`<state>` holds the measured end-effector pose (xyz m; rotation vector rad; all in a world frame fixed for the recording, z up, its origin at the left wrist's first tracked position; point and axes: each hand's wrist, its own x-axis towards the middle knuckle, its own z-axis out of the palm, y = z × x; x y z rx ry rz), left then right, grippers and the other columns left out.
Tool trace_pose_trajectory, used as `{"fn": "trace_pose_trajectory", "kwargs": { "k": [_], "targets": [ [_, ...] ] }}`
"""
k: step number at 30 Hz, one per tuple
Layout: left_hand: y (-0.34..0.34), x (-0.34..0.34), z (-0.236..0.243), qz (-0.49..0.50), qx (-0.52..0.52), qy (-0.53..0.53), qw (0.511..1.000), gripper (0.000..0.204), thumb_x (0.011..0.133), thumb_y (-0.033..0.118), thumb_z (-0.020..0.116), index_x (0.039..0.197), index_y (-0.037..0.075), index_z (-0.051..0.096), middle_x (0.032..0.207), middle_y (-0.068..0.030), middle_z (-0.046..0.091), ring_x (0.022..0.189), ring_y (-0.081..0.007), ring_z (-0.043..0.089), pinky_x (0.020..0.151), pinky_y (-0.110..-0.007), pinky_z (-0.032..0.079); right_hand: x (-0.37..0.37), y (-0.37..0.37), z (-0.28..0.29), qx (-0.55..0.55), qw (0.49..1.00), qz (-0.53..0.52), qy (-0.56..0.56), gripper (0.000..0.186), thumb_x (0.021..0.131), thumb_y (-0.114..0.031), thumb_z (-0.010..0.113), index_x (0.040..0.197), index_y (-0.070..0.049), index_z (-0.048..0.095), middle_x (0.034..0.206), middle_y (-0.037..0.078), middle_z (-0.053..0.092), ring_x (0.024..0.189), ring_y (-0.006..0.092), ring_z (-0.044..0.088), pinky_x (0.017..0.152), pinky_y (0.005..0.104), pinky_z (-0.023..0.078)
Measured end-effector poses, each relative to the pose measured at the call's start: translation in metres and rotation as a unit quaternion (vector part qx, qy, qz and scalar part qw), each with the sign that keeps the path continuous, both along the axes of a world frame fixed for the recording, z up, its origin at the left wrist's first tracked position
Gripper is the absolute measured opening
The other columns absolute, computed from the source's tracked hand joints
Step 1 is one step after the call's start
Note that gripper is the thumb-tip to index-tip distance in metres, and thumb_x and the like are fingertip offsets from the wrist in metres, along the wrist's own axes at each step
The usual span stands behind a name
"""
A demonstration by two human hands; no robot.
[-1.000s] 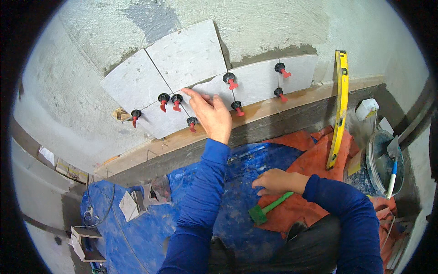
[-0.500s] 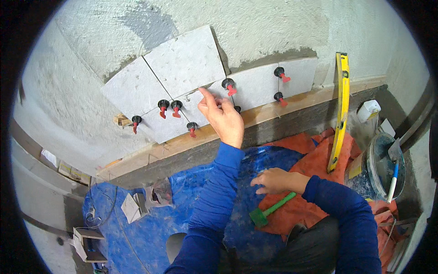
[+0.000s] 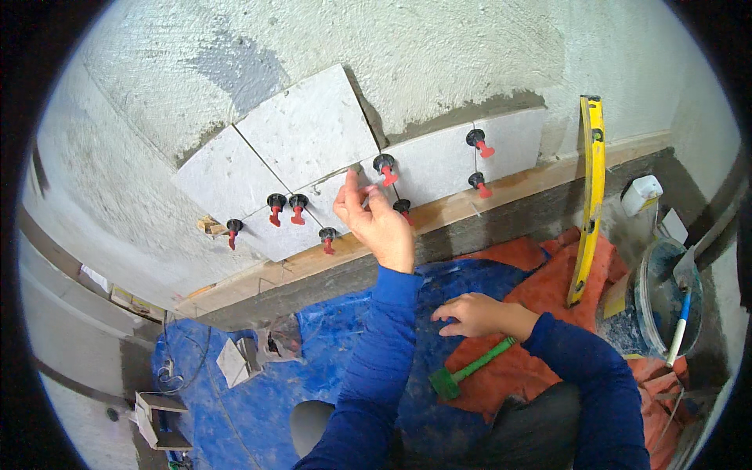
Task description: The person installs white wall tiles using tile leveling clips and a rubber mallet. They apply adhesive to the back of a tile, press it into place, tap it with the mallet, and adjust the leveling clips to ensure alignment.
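My left hand [image 3: 374, 221] reaches to the seam between the upper tile [image 3: 305, 121] and the lower row of pale tiles [image 3: 429, 160], index fingertip at the seam, other fingers bent, nothing visibly held. Red-and-black leveling clips [image 3: 384, 171] stand on the joints around it. My right hand [image 3: 478, 315] hangs open, fingers loosely bent, just above a green mallet [image 3: 462, 376] lying over the blue and orange sheets.
A wooden batten [image 3: 439, 225] runs under the tiles. A yellow spirit level [image 3: 589, 219] leans upright at the right, near a white container [image 3: 638, 197] and a grey bucket [image 3: 646, 325] with a trowel [image 3: 678, 313]. Tile offcuts [image 3: 233, 364] and cables [image 3: 196, 368] lie lower left.
My left hand has moved right along the seam between the tile rows. My right hand stays above the mallet. The whole view has shifted slightly, with the tiles now lower in it.
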<state>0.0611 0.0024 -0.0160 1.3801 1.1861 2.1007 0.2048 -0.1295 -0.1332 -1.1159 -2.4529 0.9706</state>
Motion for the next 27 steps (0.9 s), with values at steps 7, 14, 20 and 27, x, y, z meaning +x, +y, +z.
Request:
{"fn": "trace_pose_trajectory", "kwargs": {
  "k": [7,14,20,27],
  "targets": [
    [-0.003,-0.005,0.012,-0.110,-0.061,-0.155,0.980,0.038,0.093,-0.005,0.055,0.130,-0.001,0.062,0.121,-0.0081,0.054,0.094,-0.0140,0.054,0.088,-0.030,0.049,0.016,0.004,0.005,-0.016,0.999,-0.033,0.039,0.039,0.092,-0.037,0.072,0.121,-0.010,0.072,0.110,0.016,0.075,0.101,0.0365,0.071,0.089,0.0472,0.056],
    [-0.042,-0.038,0.035,-0.248,-0.061,-0.233,0.938,0.047,0.085,-0.004,0.059,0.132,-0.001,0.059,0.115,-0.0086,0.064,0.101,-0.0180,0.059,0.092,-0.032,0.048,0.057,-0.003,0.008,0.036,0.977,-0.115,0.175,0.038,0.096,-0.034,0.070,0.121,-0.006,0.071,0.111,0.017,0.075,0.099,0.0334,0.073,0.086,0.0447,0.057],
    [-0.090,0.012,0.068,-0.528,-0.057,-0.159,0.832,0.047,0.087,0.010,0.063,0.133,0.003,0.058,0.144,-0.0145,0.054,0.129,-0.0274,0.049,0.108,-0.040,0.038,0.119,-0.073,0.010,0.022,0.910,-0.313,0.272,0.036,0.095,-0.031,0.073,0.120,-0.005,0.072,0.110,0.015,0.075,0.095,0.0292,0.073,0.084,0.0402,0.058],
    [-0.122,0.128,0.073,-0.617,-0.080,-0.040,0.782,0.049,0.086,0.021,0.065,0.130,0.001,0.060,0.140,-0.0158,0.048,0.121,-0.0251,0.049,0.098,-0.039,0.042,0.174,-0.211,0.039,0.140,0.733,-0.624,0.231,0.023,0.095,-0.019,0.074,0.112,-0.005,0.074,0.107,0.013,0.076,0.093,0.0273,0.074,0.082,0.0362,0.058]
  ]
}}
